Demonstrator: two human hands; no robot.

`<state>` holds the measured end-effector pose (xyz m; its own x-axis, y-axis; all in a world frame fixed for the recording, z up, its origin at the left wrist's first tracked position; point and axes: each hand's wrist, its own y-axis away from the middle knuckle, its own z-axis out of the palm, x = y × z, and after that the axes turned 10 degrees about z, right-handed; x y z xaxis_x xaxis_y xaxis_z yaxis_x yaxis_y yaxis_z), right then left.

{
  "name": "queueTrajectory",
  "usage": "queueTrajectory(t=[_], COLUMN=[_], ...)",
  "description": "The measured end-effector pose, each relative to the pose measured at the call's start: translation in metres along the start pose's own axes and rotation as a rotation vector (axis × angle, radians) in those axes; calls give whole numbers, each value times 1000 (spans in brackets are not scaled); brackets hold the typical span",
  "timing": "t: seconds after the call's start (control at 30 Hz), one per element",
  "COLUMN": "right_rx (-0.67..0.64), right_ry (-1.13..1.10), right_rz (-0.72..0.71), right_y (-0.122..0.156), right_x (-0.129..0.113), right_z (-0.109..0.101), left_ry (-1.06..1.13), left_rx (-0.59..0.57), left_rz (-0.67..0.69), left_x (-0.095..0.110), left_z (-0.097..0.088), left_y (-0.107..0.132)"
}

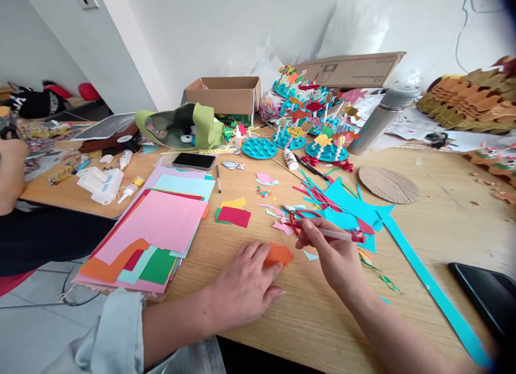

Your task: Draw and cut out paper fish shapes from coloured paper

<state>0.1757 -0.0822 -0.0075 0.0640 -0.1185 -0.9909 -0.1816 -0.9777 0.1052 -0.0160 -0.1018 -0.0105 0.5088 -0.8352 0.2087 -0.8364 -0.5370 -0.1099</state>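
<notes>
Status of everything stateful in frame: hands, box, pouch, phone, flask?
left hand: open, flat on orange paper piece
right hand: shut on pen
cardboard box: flaps open
green pouch: open
phone: face up, screen dark
steel flask: leaning, lid on

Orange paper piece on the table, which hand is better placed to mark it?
Probably the right hand: it grips the pen just beside the orange paper piece, while the left hand lies flat on it, pinning it down.
</notes>
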Motion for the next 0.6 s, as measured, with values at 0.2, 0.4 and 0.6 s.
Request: queueTrajectory(t=[0.2, 0.4, 0.6], right_rx=[-11, 66, 35], right_ry=[-76, 102, 205], right_rz=[95, 36, 19], right_y=[21, 20, 16], right_x=[20, 33, 33], right_z=[8, -4, -4], left_ry=[117, 211, 173], left_rx=[41, 20, -43], left_rz=[108, 105, 80], left_x=[-21, -28, -29], left_z=[0, 1, 0], left_y=[-5, -4, -3])
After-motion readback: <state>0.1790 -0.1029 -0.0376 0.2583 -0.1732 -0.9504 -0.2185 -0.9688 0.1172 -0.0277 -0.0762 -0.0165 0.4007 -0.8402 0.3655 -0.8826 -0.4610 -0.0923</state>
